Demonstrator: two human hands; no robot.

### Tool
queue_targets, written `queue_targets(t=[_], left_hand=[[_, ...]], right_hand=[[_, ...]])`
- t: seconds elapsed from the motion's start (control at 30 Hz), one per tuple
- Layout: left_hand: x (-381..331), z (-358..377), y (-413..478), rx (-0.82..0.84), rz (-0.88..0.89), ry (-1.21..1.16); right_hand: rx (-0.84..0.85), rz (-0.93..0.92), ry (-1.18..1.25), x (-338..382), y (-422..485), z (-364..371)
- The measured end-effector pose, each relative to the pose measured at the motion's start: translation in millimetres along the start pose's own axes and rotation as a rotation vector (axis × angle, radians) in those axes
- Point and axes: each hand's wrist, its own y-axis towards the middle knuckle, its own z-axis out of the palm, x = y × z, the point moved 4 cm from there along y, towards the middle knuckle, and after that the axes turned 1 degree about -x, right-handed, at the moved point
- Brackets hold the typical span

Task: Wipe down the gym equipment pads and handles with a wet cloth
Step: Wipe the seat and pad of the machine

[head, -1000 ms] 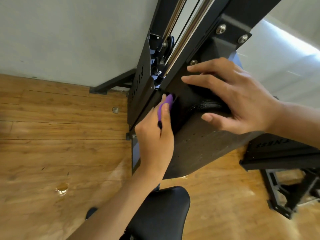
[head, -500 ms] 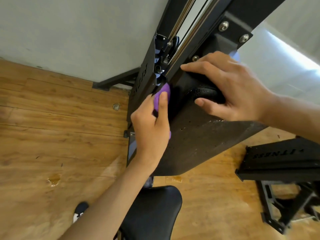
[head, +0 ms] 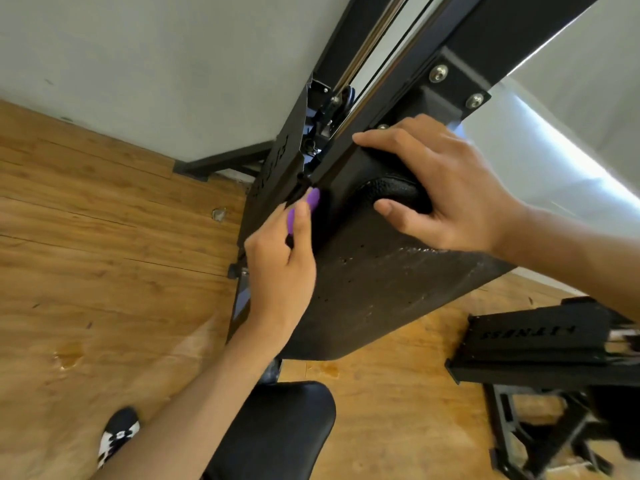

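Head-worn wide-angle view, steeply downward, close over pad (head: 381,289)

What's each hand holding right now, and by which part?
Left hand grips the purple cloth by its lower part, top end poking out. Right hand wraps the black textured handle.

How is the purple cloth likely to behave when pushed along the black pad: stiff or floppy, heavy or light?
Probably floppy: the purple cloth bunches inside the left hand. Likely light: a loose pinch holds it. May drag on the pitted surface of the black pad; the right hand grips a handle.
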Motion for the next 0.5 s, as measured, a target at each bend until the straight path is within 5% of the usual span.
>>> queue_targets(t=[0.17, 0.33, 0.5], left_hand=[[-54.3, 18.3, 15.9, 0.029, 0.198, -0.114], [-22.9, 11.1, -18.5, -0.028, 0.123, -0.025], [-63.7, 17.4, 26.3, -0.083, 0.204, 0.006]], right_hand=[[-0.035, 0.009, 0.084, -2.5, -0.8, 0.3], [-0.035, 0.02, 0.121, -3.4, -2.3, 0.7], [-0.068, 0.007, 0.155, -1.5, -0.6, -2.4]])
